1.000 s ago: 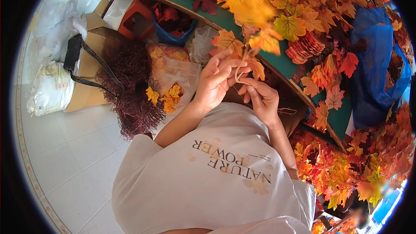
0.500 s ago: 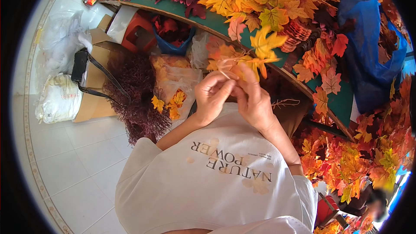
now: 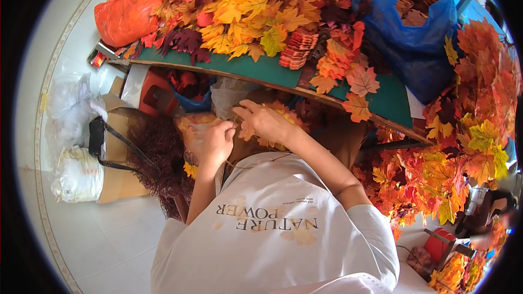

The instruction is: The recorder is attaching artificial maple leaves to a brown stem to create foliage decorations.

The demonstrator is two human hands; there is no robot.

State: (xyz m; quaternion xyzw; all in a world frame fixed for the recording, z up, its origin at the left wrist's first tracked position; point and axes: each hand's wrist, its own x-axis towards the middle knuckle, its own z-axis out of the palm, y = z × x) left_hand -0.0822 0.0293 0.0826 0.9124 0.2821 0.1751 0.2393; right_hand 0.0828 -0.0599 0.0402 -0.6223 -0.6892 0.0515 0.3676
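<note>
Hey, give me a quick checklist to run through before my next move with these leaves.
1. Left hand and right hand close together: ok.
2. Leaves by the hands fully visible: not ok, the right hand partly covers them.
3. Left hand's grip secure: cannot tell, its fingertips are partly hidden.
4. Orange bag apart from both hands: ok.
5. Blue bag apart from both hands: ok.

Leaves are piled across the table, with 1 bundle parked by its left edge and 1 bag dumped near its right corner.
</note>
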